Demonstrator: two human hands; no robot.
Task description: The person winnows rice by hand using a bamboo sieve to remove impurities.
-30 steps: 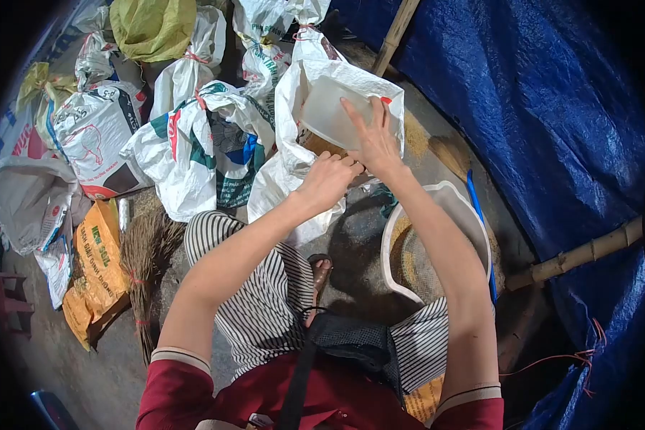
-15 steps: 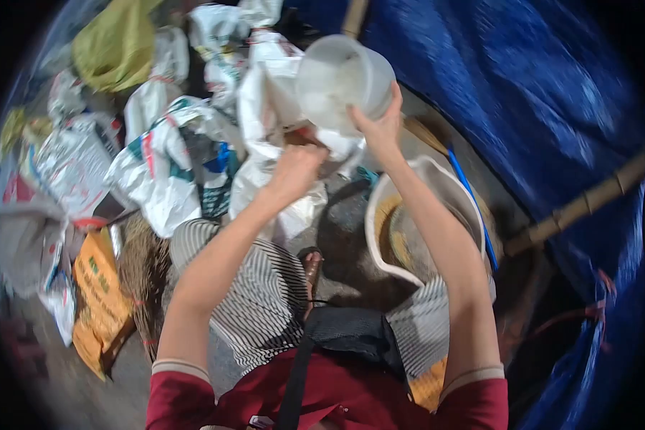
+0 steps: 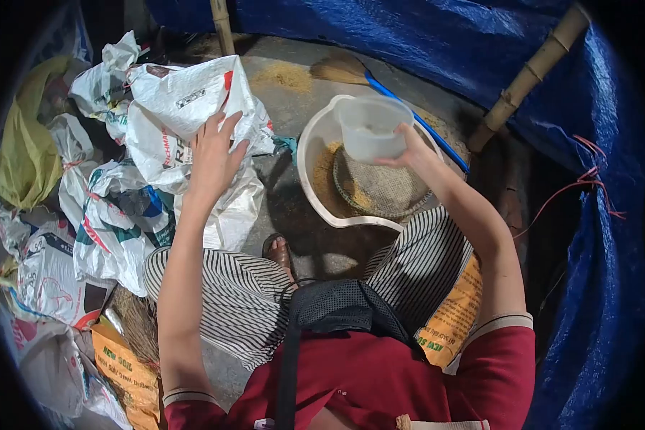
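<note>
My right hand (image 3: 408,150) grips a translucent plastic tub (image 3: 376,136) by its right side, over a large white basin (image 3: 309,154). Inside the basin are a round woven sieve (image 3: 387,188) and yellowish grain (image 3: 325,179); the tub covers part of both. On the left, my left hand (image 3: 217,147) lies with fingers spread against a white woven sack (image 3: 183,100) with red and black print. The top of that sack is folded over, so its inside is hidden.
Several tied sacks (image 3: 93,222) crowd the left side. A broom (image 3: 340,68) with a blue handle lies behind the basin, near spilled grain (image 3: 283,76). A bamboo pole (image 3: 534,75) and blue tarp (image 3: 451,43) border the right and back.
The tub has moved from above the white sack to over the basin in my right hand. My left hand has gone from closed at the sack's mouth to spread on the sack.
</note>
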